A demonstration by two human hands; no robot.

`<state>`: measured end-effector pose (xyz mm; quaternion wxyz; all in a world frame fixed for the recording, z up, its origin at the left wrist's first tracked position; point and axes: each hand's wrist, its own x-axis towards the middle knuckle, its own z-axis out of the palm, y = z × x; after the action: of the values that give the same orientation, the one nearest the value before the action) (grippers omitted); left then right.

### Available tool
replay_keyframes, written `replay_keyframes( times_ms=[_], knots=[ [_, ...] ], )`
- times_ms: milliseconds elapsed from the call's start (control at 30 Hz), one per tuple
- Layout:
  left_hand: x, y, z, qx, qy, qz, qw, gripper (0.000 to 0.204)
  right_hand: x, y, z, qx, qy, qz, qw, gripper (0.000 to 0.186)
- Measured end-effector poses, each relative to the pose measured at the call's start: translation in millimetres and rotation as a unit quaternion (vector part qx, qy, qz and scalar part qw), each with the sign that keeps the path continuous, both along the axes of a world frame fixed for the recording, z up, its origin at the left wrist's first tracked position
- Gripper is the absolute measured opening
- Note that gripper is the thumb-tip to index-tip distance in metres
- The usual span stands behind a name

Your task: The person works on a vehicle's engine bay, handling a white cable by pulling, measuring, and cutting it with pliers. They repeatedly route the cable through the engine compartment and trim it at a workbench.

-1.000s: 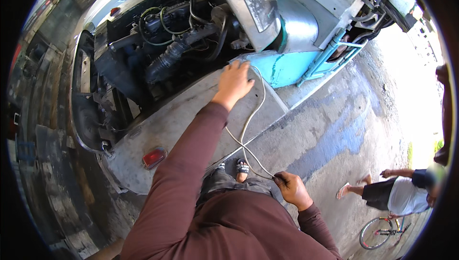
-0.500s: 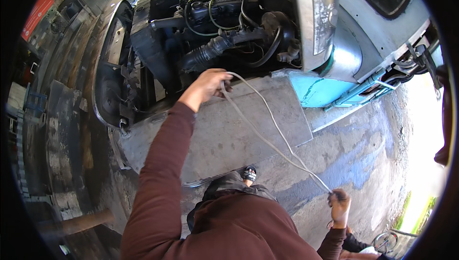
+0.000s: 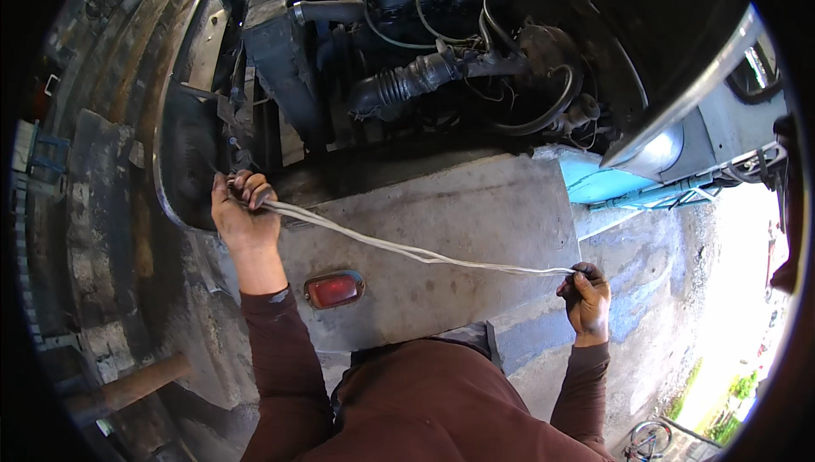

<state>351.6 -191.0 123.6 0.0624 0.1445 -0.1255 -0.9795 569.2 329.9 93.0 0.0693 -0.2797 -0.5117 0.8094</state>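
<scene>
white wires [image 3: 407, 250]: two thin strands, stretching taut over the grey panel [image 3: 475, 224]
left hand [image 3: 242, 216]: gripping one end
right hand [image 3: 584, 296]: pinching the other
around: one red lamp [image 3: 334, 290], one ribbed hose [image 3: 403, 84]

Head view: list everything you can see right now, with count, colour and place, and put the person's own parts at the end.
Cable: one bundle of thin strands, whitish, stretched from hand to hand across the panel.
Body panel: one, grey, centre, below the engine bay.
Marker lamp: one, red, low on the panel.
Engine bay: one, dark, top centre, with hoses and wires.
Ribbed hose: one, black, across the engine.
Painted bodywork: one patch, light blue, right of the panel.
Bicycle wheel: one, dark, bottom right.
Pipe: one, rusty brown, lower left.
Left hand: fist shut on the cable, by the front edge of the bay.
Right hand: shut on the cable's other end.
Sleeves: two, maroon.
</scene>
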Motion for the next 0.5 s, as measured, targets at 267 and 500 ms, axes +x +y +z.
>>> replay_keyframes(
  times_ms=[267, 500],
  knots=[
    [-14, 11, -12, -0.134, -0.049, 0.044, 0.989, 0.025, -78, 5, -8, -0.11, 0.083, 0.014, 0.99, 0.023],
    [-39, 32, -51, -0.383, -0.089, 0.019, 0.919, 0.016, -162, -27, 75, 0.307, 0.188, 0.074, 0.93, 0.026]
  ],
)
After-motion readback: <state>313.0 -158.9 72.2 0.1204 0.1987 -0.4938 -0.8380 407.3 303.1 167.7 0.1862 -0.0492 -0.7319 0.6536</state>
